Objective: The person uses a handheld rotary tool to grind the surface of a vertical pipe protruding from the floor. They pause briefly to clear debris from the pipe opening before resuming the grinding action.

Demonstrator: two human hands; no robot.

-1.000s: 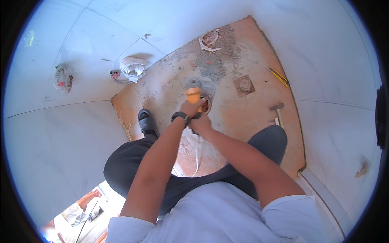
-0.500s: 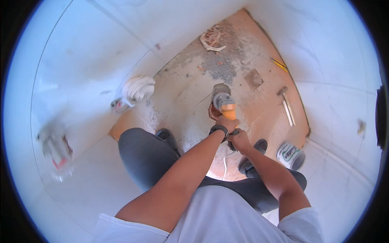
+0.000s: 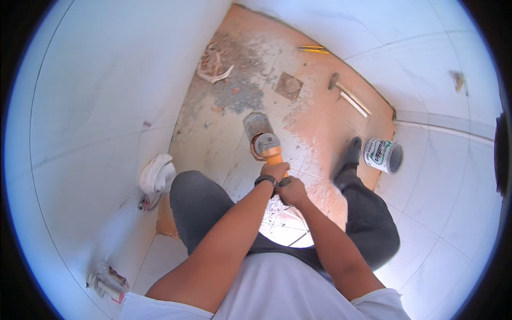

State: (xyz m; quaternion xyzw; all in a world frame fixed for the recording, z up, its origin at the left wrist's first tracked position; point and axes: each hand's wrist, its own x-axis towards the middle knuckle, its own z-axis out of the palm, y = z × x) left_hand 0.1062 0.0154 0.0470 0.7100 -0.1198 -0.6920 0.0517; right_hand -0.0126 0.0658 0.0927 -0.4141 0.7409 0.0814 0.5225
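Angle grinder [image 3: 265, 143] gripped by both hands [image 3: 282, 181]; hammer [image 3: 349, 98], paint can [image 3: 382, 155] nearby.

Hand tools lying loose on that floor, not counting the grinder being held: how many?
2 that I can make out: a wooden-handled hammer near the right wall, and a slim yellow tool at the far edge. Others may hide behind the person's legs.

Both my forearms reach forward and meet at centre. My left hand [image 3: 274, 170] is clenched, knuckles up. My right hand [image 3: 292, 191] is clenched just behind it.
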